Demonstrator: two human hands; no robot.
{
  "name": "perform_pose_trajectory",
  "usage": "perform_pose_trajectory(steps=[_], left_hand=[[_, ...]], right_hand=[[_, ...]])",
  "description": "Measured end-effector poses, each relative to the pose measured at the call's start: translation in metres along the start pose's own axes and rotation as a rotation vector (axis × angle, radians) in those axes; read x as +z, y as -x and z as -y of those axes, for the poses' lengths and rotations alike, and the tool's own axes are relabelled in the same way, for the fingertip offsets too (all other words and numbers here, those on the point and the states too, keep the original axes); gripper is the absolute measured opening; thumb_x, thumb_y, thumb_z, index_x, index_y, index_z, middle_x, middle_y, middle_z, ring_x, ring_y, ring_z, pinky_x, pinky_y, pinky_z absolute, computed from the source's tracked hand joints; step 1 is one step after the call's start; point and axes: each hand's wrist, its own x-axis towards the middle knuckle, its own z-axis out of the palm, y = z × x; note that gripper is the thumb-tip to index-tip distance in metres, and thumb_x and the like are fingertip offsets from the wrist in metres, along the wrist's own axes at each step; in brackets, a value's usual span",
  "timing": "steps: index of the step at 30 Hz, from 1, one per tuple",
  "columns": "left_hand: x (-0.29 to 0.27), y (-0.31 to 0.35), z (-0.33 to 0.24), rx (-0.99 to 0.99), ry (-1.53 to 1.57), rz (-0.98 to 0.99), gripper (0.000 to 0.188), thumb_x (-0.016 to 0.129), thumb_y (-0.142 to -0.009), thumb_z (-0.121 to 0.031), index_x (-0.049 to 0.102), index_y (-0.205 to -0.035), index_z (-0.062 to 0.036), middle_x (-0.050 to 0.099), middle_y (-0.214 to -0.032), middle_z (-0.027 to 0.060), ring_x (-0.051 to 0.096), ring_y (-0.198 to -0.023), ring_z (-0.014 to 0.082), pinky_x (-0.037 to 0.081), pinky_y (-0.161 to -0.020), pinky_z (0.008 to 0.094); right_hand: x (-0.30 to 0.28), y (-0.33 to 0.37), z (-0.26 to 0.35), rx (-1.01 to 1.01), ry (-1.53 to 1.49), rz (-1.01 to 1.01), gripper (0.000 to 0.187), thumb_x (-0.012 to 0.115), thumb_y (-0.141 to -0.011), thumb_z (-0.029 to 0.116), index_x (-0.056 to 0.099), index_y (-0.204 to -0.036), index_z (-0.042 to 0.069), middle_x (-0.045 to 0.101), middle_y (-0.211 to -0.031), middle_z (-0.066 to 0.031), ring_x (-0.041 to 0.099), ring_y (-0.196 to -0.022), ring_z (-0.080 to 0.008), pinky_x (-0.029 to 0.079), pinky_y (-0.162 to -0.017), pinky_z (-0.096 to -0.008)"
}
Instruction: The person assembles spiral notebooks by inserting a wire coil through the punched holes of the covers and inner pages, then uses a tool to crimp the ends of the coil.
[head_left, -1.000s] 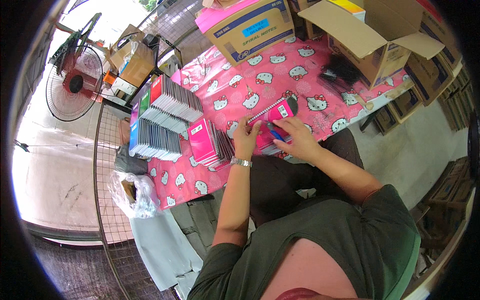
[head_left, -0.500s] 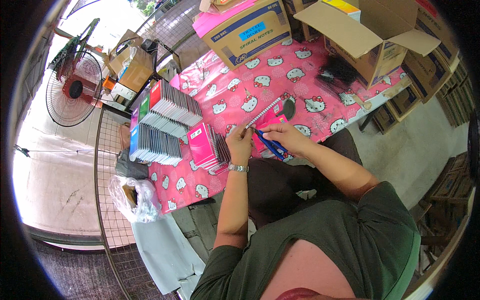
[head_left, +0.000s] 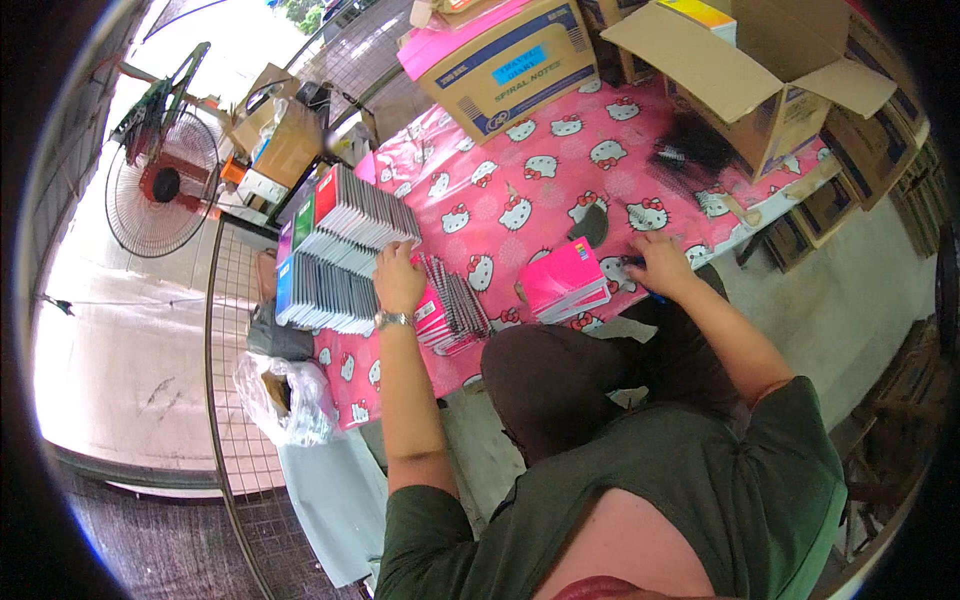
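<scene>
My left hand (head_left: 400, 278) is over a row of pink spiral notebooks (head_left: 458, 305) at the left of the table, its fingers closed on the near notebook; the fingertips are partly hidden. My right hand (head_left: 662, 268) rests low over the table edge, closed around blue-handled pliers (head_left: 656, 297) that mostly hide under the palm. Between my hands lies a small pile of pink notebooks (head_left: 560, 278), covers up. A dark green round object (head_left: 588, 226) sits just beyond that pile.
Red, green, purple and blue spiral notebooks (head_left: 330, 285) stand in packed rows at the left. A closed carton (head_left: 520, 75) is at the back, an open carton (head_left: 740, 90) at the back right. Black wire-like pieces (head_left: 690, 150) lie before it. A fan (head_left: 160, 185) stands far left.
My left hand has carried a spiral notebook left from the middle to the pink row. My right hand has moved right with the pliers, away from the pink pile.
</scene>
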Motion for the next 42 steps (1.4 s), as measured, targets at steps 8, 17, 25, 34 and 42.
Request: perform_pose_trajectory(steps=[8, 17, 25, 34, 42], left_hand=[[0.002, 0.051, -0.201, 0.589, 0.403, 0.187, 0.028, 0.066, -0.081, -0.017, 0.063, -0.105, -0.0048, 0.061, -0.111, 0.0155, 0.057, -0.106, 0.0357, 0.047, -0.092, 0.0470], [-0.002, 0.046, -0.187, 0.507, 0.558, 0.424, 0.028, 0.063, -0.083, -0.014, 0.061, -0.110, -0.0090, 0.062, -0.101, 0.0139, 0.060, -0.101, 0.0348, 0.051, -0.083, 0.0451], [0.016, 0.041, -0.198, 0.448, 0.437, 0.048, 0.022, 0.059, -0.087, -0.017, 0.059, -0.106, -0.0043, 0.063, -0.097, 0.0156, 0.058, -0.095, 0.0340, 0.041, -0.088, 0.0461], [0.014, 0.042, -0.202, 0.441, 0.464, 0.054, 0.024, 0.060, -0.090, -0.023, 0.060, -0.106, -0.0051, 0.064, -0.096, 0.0136, 0.058, -0.096, 0.0331, 0.039, -0.089, 0.0457], [0.024, 0.048, -0.217, 0.494, 0.576, -0.043, 0.026, 0.060, -0.088, -0.019, 0.058, -0.110, -0.0043, 0.063, -0.102, 0.0155, 0.057, -0.099, 0.0336, 0.038, -0.096, 0.0485]], right_hand=[[0.020, -0.068, -0.069, 0.178, 0.088, -0.088, 0.027, 0.062, -0.081, 0.016, 0.062, -0.104, 0.001, 0.063, -0.106, -0.0218, 0.062, -0.101, -0.0386, 0.050, -0.090, -0.0472], [-0.031, -0.039, -0.008, -0.139, -0.443, -0.195, 0.033, 0.061, -0.087, 0.015, 0.066, -0.120, 0.015, 0.061, -0.089, -0.0132, 0.060, -0.097, -0.0302, 0.048, -0.085, -0.0417], [-0.044, -0.024, 0.038, -0.224, -0.592, -0.167, 0.021, 0.070, -0.085, 0.021, 0.074, -0.105, 0.021, 0.060, -0.093, -0.0043, 0.058, -0.095, -0.0213, 0.040, -0.085, -0.0407], [-0.053, -0.033, 0.041, -0.402, -0.663, -0.004, 0.023, 0.063, -0.090, 0.009, 0.069, -0.113, 0.011, 0.057, -0.091, -0.0072, 0.059, -0.086, -0.0227, 0.047, -0.077, -0.0344], [-0.067, -0.029, 0.052, -0.424, -0.564, -0.014, 0.039, 0.063, -0.090, 0.009, 0.051, -0.128, 0.008, 0.058, -0.086, -0.0117, 0.061, -0.086, -0.0230, 0.049, -0.074, -0.0351]])
